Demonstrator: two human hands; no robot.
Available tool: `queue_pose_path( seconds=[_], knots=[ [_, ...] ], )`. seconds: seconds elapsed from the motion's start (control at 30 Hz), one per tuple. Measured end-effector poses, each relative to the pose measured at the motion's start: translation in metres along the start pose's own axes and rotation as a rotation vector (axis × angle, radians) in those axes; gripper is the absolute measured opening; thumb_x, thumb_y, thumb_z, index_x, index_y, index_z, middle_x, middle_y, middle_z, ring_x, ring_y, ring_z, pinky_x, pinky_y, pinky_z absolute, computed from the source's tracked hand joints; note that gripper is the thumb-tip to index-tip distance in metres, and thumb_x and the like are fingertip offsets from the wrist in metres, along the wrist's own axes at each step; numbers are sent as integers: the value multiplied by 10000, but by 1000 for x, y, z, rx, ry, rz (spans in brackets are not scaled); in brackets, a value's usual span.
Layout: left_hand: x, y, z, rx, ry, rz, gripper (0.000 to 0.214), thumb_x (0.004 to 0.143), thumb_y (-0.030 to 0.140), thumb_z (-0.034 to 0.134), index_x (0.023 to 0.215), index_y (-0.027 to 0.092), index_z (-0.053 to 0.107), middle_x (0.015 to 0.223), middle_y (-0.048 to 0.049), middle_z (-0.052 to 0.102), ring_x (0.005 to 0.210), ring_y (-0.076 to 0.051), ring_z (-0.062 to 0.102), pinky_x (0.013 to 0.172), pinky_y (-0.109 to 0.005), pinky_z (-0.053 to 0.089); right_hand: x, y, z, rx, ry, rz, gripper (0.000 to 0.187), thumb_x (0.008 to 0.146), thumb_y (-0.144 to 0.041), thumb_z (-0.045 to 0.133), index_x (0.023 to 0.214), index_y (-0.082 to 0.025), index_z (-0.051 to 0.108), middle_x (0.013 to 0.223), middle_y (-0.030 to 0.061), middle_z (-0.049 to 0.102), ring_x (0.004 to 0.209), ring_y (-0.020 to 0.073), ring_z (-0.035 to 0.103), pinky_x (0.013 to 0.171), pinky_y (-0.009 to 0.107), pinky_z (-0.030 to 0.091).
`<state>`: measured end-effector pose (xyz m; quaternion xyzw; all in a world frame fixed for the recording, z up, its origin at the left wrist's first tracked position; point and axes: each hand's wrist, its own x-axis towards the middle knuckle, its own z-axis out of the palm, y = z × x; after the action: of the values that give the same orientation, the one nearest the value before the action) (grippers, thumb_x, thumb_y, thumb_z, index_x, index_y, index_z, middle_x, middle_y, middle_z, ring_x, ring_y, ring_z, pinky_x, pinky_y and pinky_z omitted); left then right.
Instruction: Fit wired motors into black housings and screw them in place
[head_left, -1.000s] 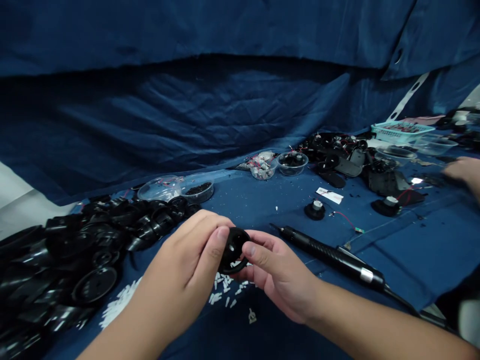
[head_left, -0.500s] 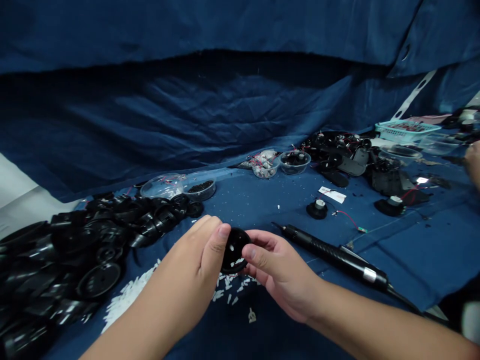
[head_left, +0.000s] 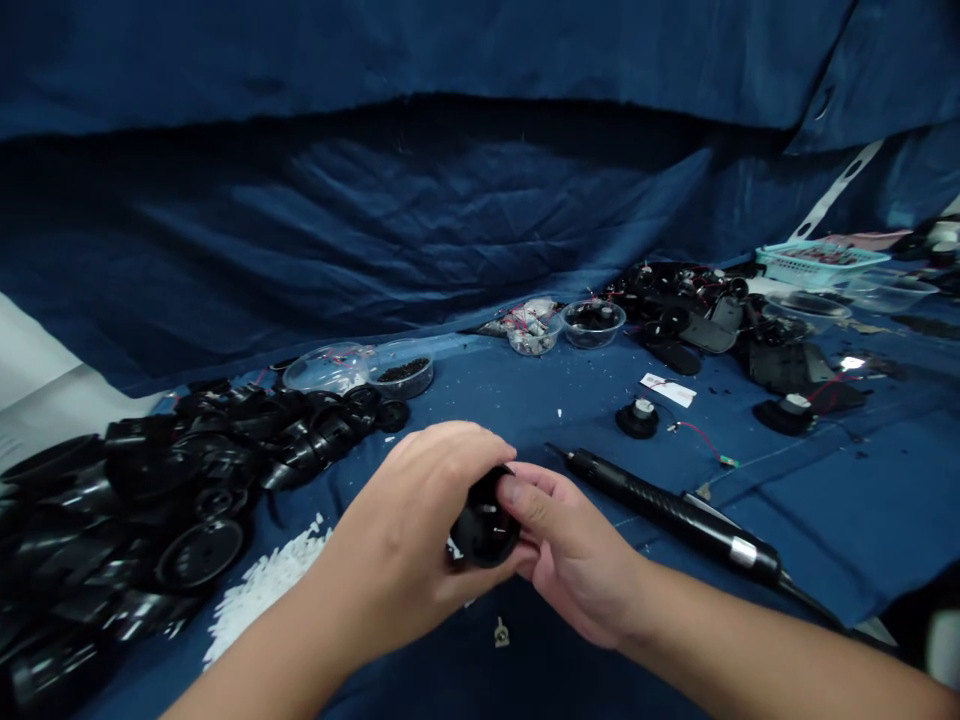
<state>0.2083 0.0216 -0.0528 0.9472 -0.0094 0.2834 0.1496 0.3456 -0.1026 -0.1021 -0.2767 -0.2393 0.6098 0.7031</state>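
Observation:
My left hand (head_left: pixel 409 530) and my right hand (head_left: pixel 574 555) meet over the blue cloth and both grip one small round black plastic part (head_left: pixel 486 525). The left hand's fingers curl over its top and left side. The right thumb presses on its upper right edge. Most of the part is hidden between the hands. A heap of small white plastic pegs (head_left: pixel 259 590) lies under and to the left of the hands. A black electric screwdriver (head_left: pixel 664 510) rests on the cloth just right of my right hand.
A big pile of black plastic parts (head_left: pixel 150 500) fills the left. Clear bowls (head_left: pixel 401 372) (head_left: pixel 592 323) stand further back. More black parts with red wires (head_left: pixel 705 320), a teal basket (head_left: pixel 817 262) and two small round units (head_left: pixel 637 418) (head_left: pixel 784 412) lie at the right. Blue cloth (head_left: pixel 375 220) hangs behind.
My left hand has closed over the black part and the hands have turned it, so its open face no longer shows. Another person's hand at the far right has left the view.

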Motion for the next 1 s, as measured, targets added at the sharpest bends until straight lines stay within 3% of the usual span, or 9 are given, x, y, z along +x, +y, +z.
queue_pose_path(
  seconds=[0.07, 0.2, 0.27, 0.37, 0.43, 0.6, 0.73, 0.83, 1.0],
  knots=[
    [1, 4, -1, -41, 11, -65, 515, 918, 250, 823, 1347, 304, 544, 1270, -29, 714, 1177, -238, 685, 1038, -372, 515, -1, 2, -3, -30, -25, -44, 272, 962, -489, 828, 1052, -232, 819, 903, 6, 735, 830, 137, 686, 809, 248, 561],
    [4, 12, -8, -325, 106, -201, 598, 863, 351, 935, 1345, 368, 581, 1307, 1, 734, 1227, -225, 706, 1042, -322, 569, -4, 1, -11, -342, 41, -415, 237, 1097, -456, 645, 1180, -328, 826, 1097, 20, 769, 1062, 181, 707, 987, 303, 561],
    [3, 15, -9, -525, 141, -226, 657, 837, 383, 969, 1368, 384, 583, 1391, -11, 721, 1333, -246, 681, 1092, -321, 576, -4, -2, -11, -596, 48, -571, 248, 1066, -362, 707, 1299, -376, 790, 1277, 29, 751, 1226, 216, 679, 1117, 356, 514],
    [1, 18, -5, -716, 124, -201, 723, 782, 372, 1013, 1365, 380, 585, 1438, -34, 712, 1408, -277, 648, 1152, -349, 563, -4, -5, -7, -749, -109, -682, 471, 948, -319, 838, 1402, -394, 736, 1373, 39, 738, 1288, 275, 674, 1143, 407, 518],
    [-1, 21, -2, -771, 79, -173, 765, 754, 356, 1031, 1376, 382, 588, 1459, -47, 703, 1449, -303, 617, 1204, -396, 530, -5, -4, -5, -711, -188, -685, 490, 904, -289, 866, 1372, -377, 748, 1284, 35, 775, 1208, 283, 714, 1088, 413, 564],
    [1, 25, -6, -779, -24, -201, 846, 722, 319, 1049, 1413, 405, 570, 1524, -46, 665, 1539, -327, 523, 1286, -454, 438, -4, 1, -5, -617, -189, -585, 350, 866, -178, 863, 1183, -315, 805, 1022, 0, 771, 945, 210, 723, 898, 328, 608],
    [2, 26, -17, -670, -118, -197, 945, 632, 249, 1082, 1411, 397, 569, 1443, -25, 711, 1499, -322, 564, 1267, -415, 460, -4, 0, -3, -626, -300, -601, 229, 880, -148, 806, 1079, -260, 788, 920, -10, 723, 915, 188, 714, 919, 309, 596],
    [5, 31, -23, -670, -169, -196, 820, 671, 215, 1051, 1346, 372, 614, 1332, -6, 756, 1378, -285, 667, 1196, -365, 529, -7, -5, 0, -677, -288, -594, 201, 872, -224, 842, 1046, -265, 751, 935, 3, 727, 934, 212, 722, 968, 352, 606],
    [11, 42, -28, -734, -234, -238, 579, 764, 172, 959, 1232, 327, 656, 1244, -15, 774, 1285, -264, 713, 1149, -399, 575, -14, -12, 5, -766, -350, -461, 150, 870, -353, 839, 849, -294, 703, 869, 32, 702, 864, 252, 700, 941, 406, 621]
  ],
)
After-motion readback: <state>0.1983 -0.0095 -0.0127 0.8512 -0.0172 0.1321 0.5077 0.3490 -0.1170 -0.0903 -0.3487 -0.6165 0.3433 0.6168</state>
